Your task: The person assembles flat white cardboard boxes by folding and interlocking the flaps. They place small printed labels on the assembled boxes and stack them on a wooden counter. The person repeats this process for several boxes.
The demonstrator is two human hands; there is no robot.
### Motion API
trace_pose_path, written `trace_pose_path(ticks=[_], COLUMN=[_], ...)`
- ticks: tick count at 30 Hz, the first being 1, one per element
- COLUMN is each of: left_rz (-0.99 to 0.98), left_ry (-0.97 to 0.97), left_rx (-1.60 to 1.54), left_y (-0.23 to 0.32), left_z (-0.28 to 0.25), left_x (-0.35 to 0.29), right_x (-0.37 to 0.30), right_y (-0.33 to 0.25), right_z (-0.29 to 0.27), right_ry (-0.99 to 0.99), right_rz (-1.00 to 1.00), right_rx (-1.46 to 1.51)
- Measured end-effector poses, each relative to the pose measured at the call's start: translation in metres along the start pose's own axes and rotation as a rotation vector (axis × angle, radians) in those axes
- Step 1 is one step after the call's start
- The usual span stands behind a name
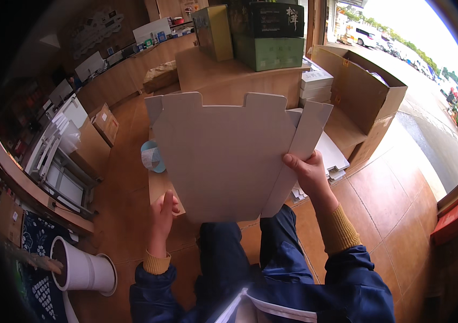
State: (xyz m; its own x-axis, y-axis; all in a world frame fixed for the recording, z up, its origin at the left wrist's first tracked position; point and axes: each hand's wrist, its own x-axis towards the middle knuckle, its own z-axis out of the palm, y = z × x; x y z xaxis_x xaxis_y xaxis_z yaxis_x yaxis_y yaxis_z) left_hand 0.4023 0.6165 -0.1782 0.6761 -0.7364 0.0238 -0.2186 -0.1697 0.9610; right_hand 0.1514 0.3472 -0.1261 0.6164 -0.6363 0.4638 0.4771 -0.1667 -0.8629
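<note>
Cardboard, one sheet (two top tabs), clamped in right hand; left hand near it, fingers loosely apart.

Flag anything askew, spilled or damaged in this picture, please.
No spill or clear damage shows. Behind the right hand, which grips the notched cardboard blank, the stack of white cardboard pieces sits unevenly, with edges fanned. The white plant pot leans sideways in view, but fisheye distortion probably explains that.

Wooden table: the green box, with a yellow-sided box just left of it.
Tiled floor: brown carton and white plant pot, both left of the green box, the pot farther from it.
</note>
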Motion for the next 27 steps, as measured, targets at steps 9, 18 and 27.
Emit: trace_pose_path(ticks=[9, 18, 27], left_rz=[0.193, 0.175, 0.437], left_ry=[-0.22, -0.119, 0.382], left_rx=[-0.672, -0.68, -0.009], left_y=[0.022, 0.01, 0.073], left_z=[0.018, 0.047, 0.068], left_x=[0.024, 0.039, 0.066], right_x=[0.012, 0.039, -0.01], right_y=[0.035, 0.034, -0.024], right_z=[0.007, 0.001, 0.04], right_ry=[-0.128, 0.049, -0.302], right_rz=[0.49, 0.219, 0.018], right_rx=[-0.042, -0.186, -0.259])
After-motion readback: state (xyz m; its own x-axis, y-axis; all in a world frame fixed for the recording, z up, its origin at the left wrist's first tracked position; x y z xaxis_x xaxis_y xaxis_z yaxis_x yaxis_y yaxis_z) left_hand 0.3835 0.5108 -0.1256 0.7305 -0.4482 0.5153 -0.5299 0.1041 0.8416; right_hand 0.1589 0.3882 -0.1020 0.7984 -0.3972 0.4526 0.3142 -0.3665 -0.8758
